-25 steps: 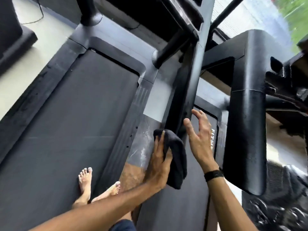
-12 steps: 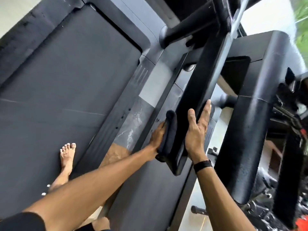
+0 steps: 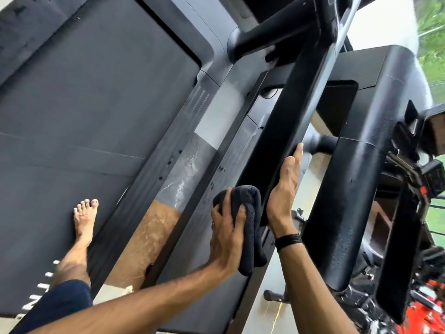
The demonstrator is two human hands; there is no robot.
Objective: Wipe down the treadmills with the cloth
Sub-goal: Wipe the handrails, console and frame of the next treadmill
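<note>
We press the dark cloth (image 3: 250, 227) on the treadmill's black side rail (image 3: 284, 141) with our left hand (image 3: 226, 232) gripping it, our right hand (image 3: 285, 194) flat beside, and wet spots show more wiping is left.

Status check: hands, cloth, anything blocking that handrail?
Left hand grips the dark cloth, pressing it on the handrail's left side. Right hand flat on the rail's right side, fingers straight. Nothing in the way.

Red equipment (image 3: 431, 312); greenery (image 3: 433, 25) outside
</note>
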